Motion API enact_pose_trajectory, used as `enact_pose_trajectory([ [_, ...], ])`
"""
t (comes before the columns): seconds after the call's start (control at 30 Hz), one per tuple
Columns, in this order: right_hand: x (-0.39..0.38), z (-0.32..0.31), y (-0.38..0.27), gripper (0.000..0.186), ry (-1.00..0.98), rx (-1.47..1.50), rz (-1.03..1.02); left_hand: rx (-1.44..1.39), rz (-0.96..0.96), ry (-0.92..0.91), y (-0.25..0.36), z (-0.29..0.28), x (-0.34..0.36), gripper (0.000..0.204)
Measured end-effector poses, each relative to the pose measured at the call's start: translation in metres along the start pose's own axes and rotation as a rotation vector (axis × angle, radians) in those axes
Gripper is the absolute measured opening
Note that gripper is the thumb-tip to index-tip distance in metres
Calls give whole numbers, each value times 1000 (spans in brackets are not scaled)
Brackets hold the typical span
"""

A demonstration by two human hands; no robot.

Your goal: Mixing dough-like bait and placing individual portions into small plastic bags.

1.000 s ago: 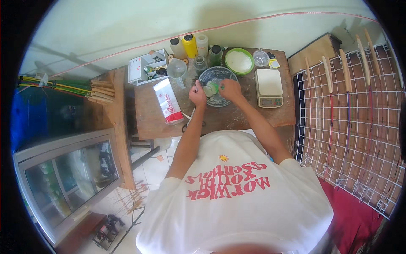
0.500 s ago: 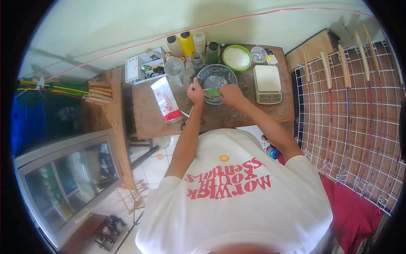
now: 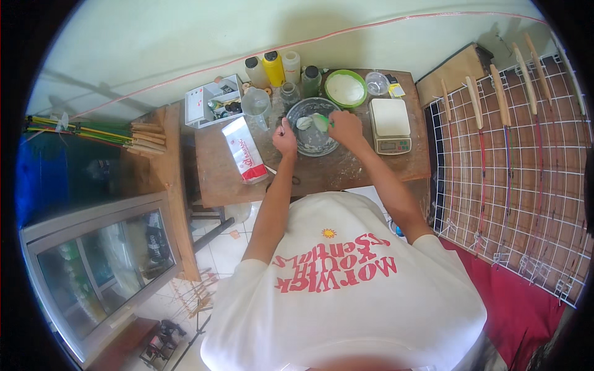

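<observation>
Left hand (image 3: 284,138) curls closed on the left rim of the grey bowl (image 3: 317,150) on the counter (image 3: 232,193), apparently bracing it, while right hand (image 3: 344,129), wrapped round a green scraper (image 3: 320,122) presumably for control, holds its blade inside near a white lump (image 3: 304,123).

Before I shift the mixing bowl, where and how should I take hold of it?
Probably pinch the round bowl by its rim, coming from the near side: the curved edge is exposed there, while the glass jar and green bowl crowd its far side.
</observation>
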State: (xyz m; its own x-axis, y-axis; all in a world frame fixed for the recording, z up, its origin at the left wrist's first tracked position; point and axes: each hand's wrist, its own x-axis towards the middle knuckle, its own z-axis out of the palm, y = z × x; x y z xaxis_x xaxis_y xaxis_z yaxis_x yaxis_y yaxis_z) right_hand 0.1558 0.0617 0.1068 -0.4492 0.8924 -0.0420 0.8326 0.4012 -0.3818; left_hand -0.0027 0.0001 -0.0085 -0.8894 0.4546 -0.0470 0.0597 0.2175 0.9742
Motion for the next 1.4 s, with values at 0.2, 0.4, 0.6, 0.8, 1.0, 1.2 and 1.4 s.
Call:
enact_pose_trajectory([
  [0.2,2,37,22,19,65,34,-70,10,48,-18,-1,9,0,56],
  [0.4,3,38,21,17,43,115,-178,-46,37,-38,-1,12,-1,56],
  [0.6,-16,18,0,15,19,13,-355,-93,28,-43,1,7,-3,57],
  [0.8,-39,41,-3,12,-141,-112,-443,-25,24,-16,-6,9,0,57],
  [1.0,16,42,5,14,-25,-28,-311,5,68,-33,7,11,-3,58],
  [1.2,10,-2,-2,17,35,78,-127,-15,26,-32,-8,8,1,57],
  [1.4,-7,16,20,18,27,-15,-2,-29,64,-46,-5,9,3,57],
])
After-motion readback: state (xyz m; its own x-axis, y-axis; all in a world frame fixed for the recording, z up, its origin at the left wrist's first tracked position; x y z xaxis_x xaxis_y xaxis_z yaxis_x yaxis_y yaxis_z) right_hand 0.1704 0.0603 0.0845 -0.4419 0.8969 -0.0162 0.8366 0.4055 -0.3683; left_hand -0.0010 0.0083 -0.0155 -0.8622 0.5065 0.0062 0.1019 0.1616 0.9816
